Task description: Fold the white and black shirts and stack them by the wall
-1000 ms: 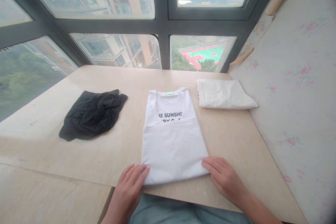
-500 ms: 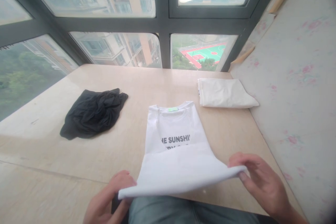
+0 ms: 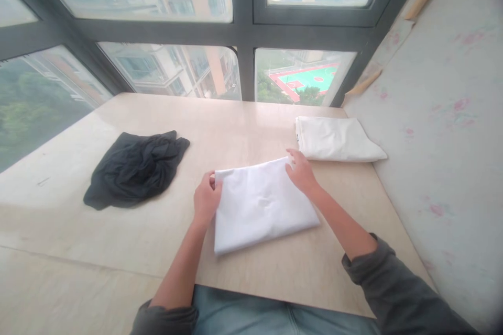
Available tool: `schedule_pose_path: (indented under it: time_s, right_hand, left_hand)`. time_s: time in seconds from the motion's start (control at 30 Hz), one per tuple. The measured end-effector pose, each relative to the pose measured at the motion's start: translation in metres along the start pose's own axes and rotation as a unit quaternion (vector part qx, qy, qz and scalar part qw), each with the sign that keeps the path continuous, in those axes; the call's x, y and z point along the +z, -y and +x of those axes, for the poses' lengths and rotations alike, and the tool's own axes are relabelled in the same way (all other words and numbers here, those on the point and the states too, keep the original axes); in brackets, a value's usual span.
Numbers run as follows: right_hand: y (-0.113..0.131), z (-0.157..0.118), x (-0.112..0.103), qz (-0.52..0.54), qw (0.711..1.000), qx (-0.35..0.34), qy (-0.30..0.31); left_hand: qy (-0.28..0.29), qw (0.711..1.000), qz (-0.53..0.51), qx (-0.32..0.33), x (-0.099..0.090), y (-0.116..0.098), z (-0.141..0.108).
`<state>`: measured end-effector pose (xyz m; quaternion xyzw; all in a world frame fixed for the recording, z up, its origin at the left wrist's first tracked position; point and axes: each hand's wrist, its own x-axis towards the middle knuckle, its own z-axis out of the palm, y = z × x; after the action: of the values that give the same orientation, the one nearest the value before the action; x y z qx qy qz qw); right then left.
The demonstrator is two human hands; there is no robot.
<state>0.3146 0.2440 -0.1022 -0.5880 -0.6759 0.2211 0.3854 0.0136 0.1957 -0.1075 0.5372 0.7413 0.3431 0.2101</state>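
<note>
A white shirt (image 3: 263, 207) lies folded into a rough rectangle on the wooden surface in front of me, its print hidden. My left hand (image 3: 207, 196) grips the shirt's far left corner, thumb on top and fingers at the edge. At the far right corner, my right hand (image 3: 302, 170) touches the cloth with its fingers apart.
A crumpled black garment (image 3: 135, 170) lies to the left. Near the floral wall (image 3: 440, 157), a folded cream cloth (image 3: 338, 138) rests at the back right. Windows with dark frames (image 3: 245, 73) border the far edge of the wooden surface (image 3: 153, 241).
Both hands have moved forward, carrying the shirt's lower edge up to its collar end. The shirt is now folded over, covering the lettering and collar. My right hand has opened.
</note>
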Motion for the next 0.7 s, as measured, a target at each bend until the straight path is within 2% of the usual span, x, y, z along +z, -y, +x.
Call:
schedule_pose_path:
  time_s: [0.13,0.2,0.3,0.4,0.47,0.53,0.6,0.7]
  right_hand:
    - [-0.011,-0.028,0.013,-0.06,0.995,-0.061,0.046]
    - [-0.015,-0.04,0.015,-0.094,0.992,-0.072,0.05]
    - [-0.018,-0.052,0.013,-0.107,0.993,-0.044,0.023]
    - [-0.018,-0.062,0.003,-0.082,0.996,0.032,0.001]
    - [-0.017,-0.069,-0.006,-0.049,0.993,0.105,0.017]
    - [-0.014,-0.079,-0.014,-0.017,0.985,0.17,0.04]
    - [-0.009,-0.092,-0.022,0.004,0.977,0.203,0.062]
    - [-0.001,-0.114,-0.031,0.029,0.969,0.217,0.111]
  left_hand:
    - [0.005,1.0,0.029,0.006,0.003,0.005,-0.009]
    - [0.004,0.999,0.037,0.011,-0.001,0.002,-0.013]
    - [0.012,0.997,0.074,0.015,-0.01,-0.001,-0.021]
    - [0.06,0.993,0.094,-0.041,-0.023,0.001,-0.036]
    - [0.107,0.989,0.028,-0.096,-0.031,0.002,-0.05]
    - [0.164,0.971,-0.087,-0.148,-0.038,0.001,-0.067]
    - [0.211,0.935,-0.194,-0.209,-0.042,-0.003,-0.084]
    - [0.227,0.883,-0.292,-0.289,-0.047,-0.011,-0.106]
